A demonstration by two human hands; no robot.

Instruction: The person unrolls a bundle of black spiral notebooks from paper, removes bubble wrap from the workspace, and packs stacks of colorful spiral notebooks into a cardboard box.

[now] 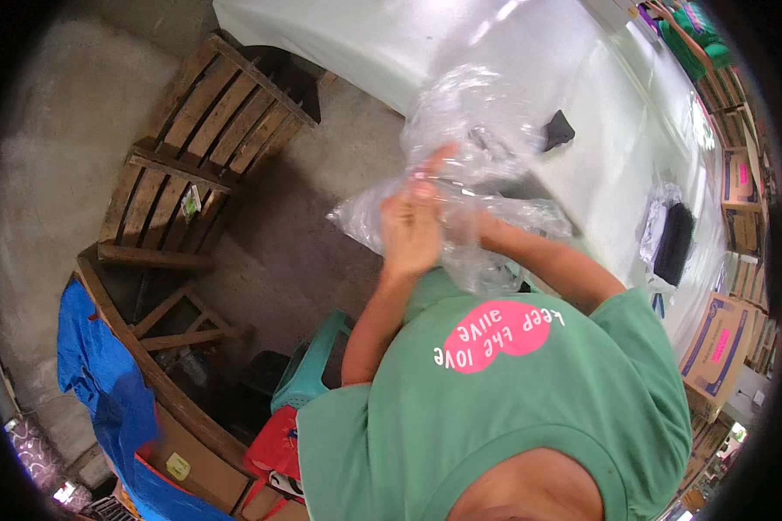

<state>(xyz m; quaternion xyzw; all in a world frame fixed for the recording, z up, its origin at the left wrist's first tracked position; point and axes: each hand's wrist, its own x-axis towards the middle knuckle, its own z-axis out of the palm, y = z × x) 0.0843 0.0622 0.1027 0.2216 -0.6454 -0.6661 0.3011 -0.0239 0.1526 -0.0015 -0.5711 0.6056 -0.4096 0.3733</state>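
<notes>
A crumpled sheet or bag of clear plastic (469, 113) is bunched up in front of my chest, by the edge of the white table. My left hand (411, 224) is closed around a gathered part of it, with a loose end hanging out on the left. Motion blurs the fingertips. My right forearm reaches in from the right, and my right hand (482, 227) lies behind the plastic folds, so its fingers are hidden. Just beyond the plastic, a small black piece (559, 130) rests on the table. Farther right is a folded black item (674, 243) with clear wrapping beside it.
The white-covered table (617, 187) extends ahead and to the right. Cardboard boxes (718, 347) are stacked along the right. A wooden slatted rack (208, 113) stands at left, with a teal plastic stool (308, 369) and blue tarp (104, 365) nearer. Another person (691, 43) is at far right.
</notes>
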